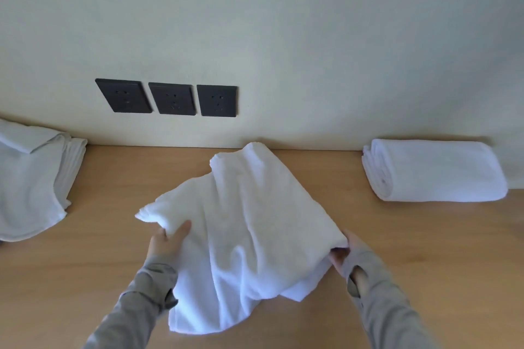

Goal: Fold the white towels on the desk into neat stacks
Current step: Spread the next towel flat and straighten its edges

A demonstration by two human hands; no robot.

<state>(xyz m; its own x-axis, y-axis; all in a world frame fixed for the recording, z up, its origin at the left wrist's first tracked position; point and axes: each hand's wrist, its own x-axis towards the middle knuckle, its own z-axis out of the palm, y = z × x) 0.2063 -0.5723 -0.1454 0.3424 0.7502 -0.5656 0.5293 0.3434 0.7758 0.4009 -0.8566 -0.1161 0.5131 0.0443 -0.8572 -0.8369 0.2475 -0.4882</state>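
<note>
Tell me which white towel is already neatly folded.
The towel at the far right: a compact, even bundle. The middle towel is rumpled; the left pile lies loose and uneven.

Soft even daylight; wide-angle bending at edges.

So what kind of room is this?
Probably a hotel or guest room: a wooden desk against a plain wall, three dark sockets, and white towels, a folded towel and a loose towel.
</note>
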